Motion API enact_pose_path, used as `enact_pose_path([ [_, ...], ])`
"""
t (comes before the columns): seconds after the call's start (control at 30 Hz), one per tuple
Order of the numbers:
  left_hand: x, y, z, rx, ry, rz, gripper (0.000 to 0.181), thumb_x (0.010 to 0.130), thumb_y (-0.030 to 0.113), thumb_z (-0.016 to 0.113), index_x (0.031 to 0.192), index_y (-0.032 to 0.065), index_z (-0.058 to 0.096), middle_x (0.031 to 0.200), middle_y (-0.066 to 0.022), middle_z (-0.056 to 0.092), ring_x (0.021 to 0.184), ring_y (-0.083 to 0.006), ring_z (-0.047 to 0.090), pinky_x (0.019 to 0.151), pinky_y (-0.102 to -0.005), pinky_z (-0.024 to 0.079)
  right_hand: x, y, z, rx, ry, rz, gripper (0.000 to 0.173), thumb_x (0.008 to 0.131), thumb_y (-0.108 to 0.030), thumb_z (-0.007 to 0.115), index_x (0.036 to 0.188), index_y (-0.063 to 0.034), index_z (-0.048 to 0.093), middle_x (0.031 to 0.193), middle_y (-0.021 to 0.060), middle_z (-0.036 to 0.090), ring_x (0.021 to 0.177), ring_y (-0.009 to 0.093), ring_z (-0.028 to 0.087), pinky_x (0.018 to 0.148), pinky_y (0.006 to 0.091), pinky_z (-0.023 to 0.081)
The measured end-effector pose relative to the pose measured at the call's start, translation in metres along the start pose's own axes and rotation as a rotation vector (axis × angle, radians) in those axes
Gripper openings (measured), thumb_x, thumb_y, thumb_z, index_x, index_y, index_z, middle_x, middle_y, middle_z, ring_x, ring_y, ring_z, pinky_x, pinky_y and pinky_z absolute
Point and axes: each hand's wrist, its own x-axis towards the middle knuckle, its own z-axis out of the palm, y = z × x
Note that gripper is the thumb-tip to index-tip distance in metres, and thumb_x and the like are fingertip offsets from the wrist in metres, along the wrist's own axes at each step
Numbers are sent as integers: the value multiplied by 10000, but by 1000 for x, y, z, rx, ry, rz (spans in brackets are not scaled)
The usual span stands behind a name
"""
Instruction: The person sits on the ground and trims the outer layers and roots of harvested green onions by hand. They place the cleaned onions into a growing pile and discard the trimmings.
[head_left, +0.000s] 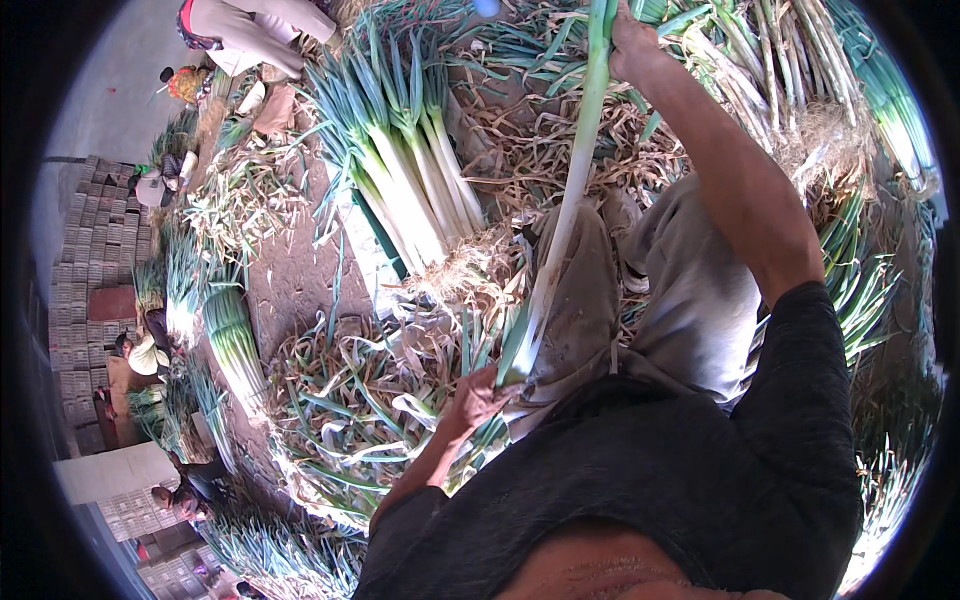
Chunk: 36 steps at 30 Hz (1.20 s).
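Observation:
One long green onion stalk (574, 174) stretches upright in the picture between my two hands. My right hand (632, 43) grips its green upper part near the top edge. Down by my left thigh, my left hand (480, 396) is closed on a green leaf that hangs beside the white lower end of the stalk. A pile of trimmed green onions (409, 176), white shafts and hairy roots towards me, lies ahead on the left. Untrimmed onions (780, 67) with brownish shafts and roots lie at the upper right.
Peeled dry leaves (375, 390) cover the ground around my legs. A tied onion bundle (234, 337) lies to the left, another bundle (892, 112) far right. Several people work at the left, near stacked crates (79, 277); one person in pale trousers (259, 30) stands at the upper left.

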Motion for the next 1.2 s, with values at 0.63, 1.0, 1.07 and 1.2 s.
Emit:
enact_pose_path([
  [0.63,57,10,-45,118,321,-370,380,888,252,542,1113,-54,519,1102,-226,581,948,-305,597,825,-386,455,1,-53,-63,1180,36,635,251,882,-258,491,1042,-73,549,935,145,539,834,274,528,691,417,440],
  [1.0,170,95,-3,-106,623,57,274,871,128,602,1102,-19,579,868,-147,635,740,-154,611,644,-281,491,-29,-125,-144,1957,98,775,217,923,-275,474,997,-73,504,788,110,565,632,269,584,494,425,497],
  [1.07,173,91,-3,-95,670,97,237,893,141,584,1072,-13,608,809,-130,634,696,-136,598,617,-275,482,-39,-143,-152,2039,39,633,209,919,-266,493,974,-65,485,700,112,557,468,240,523,404,373,470],
  [1.2,170,89,-1,-154,599,-82,220,921,167,554,1024,-15,620,689,-98,596,602,-110,536,549,-274,444,-41,-154,-148,1841,150,611,160,912,-234,500,1003,-103,488,681,69,554,484,203,521,381,339,426],
])
